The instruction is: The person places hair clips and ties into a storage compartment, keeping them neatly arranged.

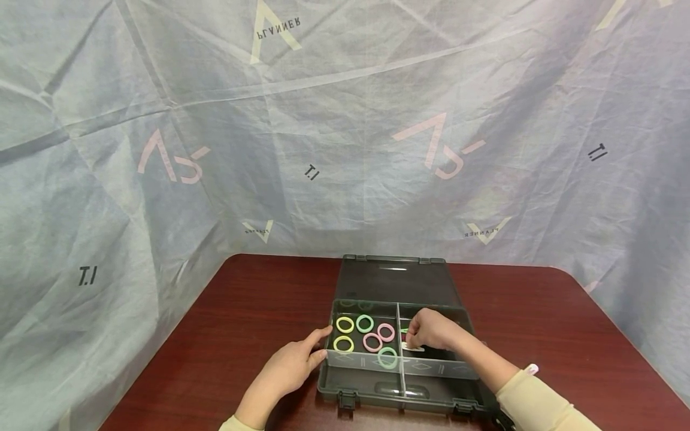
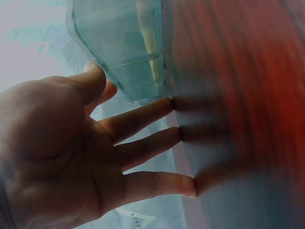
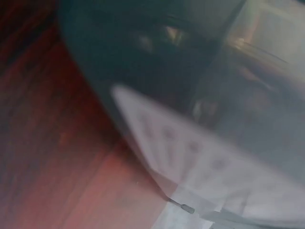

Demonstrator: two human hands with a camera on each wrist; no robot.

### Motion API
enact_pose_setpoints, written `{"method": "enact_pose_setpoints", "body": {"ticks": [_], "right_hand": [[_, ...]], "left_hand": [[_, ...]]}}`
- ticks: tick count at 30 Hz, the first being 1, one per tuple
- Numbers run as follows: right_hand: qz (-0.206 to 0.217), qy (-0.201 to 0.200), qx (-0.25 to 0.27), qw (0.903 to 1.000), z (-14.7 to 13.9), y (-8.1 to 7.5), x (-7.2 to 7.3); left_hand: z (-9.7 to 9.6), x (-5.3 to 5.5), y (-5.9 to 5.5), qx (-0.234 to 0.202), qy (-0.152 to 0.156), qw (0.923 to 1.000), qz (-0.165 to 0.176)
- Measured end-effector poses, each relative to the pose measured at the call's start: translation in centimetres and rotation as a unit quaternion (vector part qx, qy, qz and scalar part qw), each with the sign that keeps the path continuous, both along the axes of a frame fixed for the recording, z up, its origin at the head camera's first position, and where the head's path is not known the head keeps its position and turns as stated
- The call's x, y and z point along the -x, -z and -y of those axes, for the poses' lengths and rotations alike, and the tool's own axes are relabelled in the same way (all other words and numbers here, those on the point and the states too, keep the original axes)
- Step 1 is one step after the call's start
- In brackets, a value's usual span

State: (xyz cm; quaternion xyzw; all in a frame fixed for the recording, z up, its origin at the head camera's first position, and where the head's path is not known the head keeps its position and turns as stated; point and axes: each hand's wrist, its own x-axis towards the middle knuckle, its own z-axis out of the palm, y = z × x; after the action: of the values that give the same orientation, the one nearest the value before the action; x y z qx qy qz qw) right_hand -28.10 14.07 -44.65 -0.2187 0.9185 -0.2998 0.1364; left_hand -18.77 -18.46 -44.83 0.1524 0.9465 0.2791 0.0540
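Observation:
A dark see-through plastic box [image 1: 362, 383] lies on the table, with its lid [image 1: 396, 278] folded back. Inside, a divider [image 1: 400, 335] separates the two sides. Several yellow, green and pink hair ties [image 1: 372, 342] lie to its left. My left hand [image 1: 288, 366] touches the box's left wall with thumb and index finger; in the left wrist view its other fingers stretch down to the tabletop. My right hand [image 1: 433, 329] reaches into the right side, fingertips down at a small white clip-like piece [image 1: 414, 347] beside a green one [image 1: 404, 330]. Its grip is partly hidden.
The dark red wooden table [image 1: 237, 317] extends on both sides of the box. Behind it hangs a grey printed cloth [image 1: 345, 149]. Two latches [image 1: 347, 400] stick out along the box's front edge. The right wrist view is blurred and shows the box wall [image 3: 143, 52].

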Motion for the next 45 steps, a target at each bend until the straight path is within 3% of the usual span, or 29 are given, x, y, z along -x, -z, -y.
{"method": "enact_pose_setpoints", "body": {"ticks": [7, 15, 22, 31, 40, 45], "right_hand": [[-0.001, 0.022, 0.002, 0.9998, 0.0, -0.2, 0.2], [0.047, 0.006, 0.08, 0.9957, -2.0, -1.4, 0.7], [0.087, 0.005, 0.129, 0.9878, -5.1, -2.9, 1.1], [0.079, 0.037, 0.138, 0.9866, -10.3, -4.3, 0.2], [0.116, 0.06, 0.145, 0.9808, -15.0, -3.3, -0.8], [0.146, 0.047, 0.158, 0.9755, -17.3, -2.3, -1.6]], "left_hand": [[0.0, 0.1, -0.1, 0.003, 0.001, 1.0, -0.001], [-0.1, 0.1, -0.2, 0.002, 0.006, 1.0, -0.003], [0.0, 0.1, 0.1, 0.004, 0.005, 1.0, -0.004], [0.2, 0.1, 0.2, 0.001, 0.008, 1.0, -0.003], [0.2, 0.1, 0.2, 0.006, 0.008, 0.9999, -0.009], [0.1, 0.0, 0.2, 0.004, 0.006, 1.0, -0.002]]}}
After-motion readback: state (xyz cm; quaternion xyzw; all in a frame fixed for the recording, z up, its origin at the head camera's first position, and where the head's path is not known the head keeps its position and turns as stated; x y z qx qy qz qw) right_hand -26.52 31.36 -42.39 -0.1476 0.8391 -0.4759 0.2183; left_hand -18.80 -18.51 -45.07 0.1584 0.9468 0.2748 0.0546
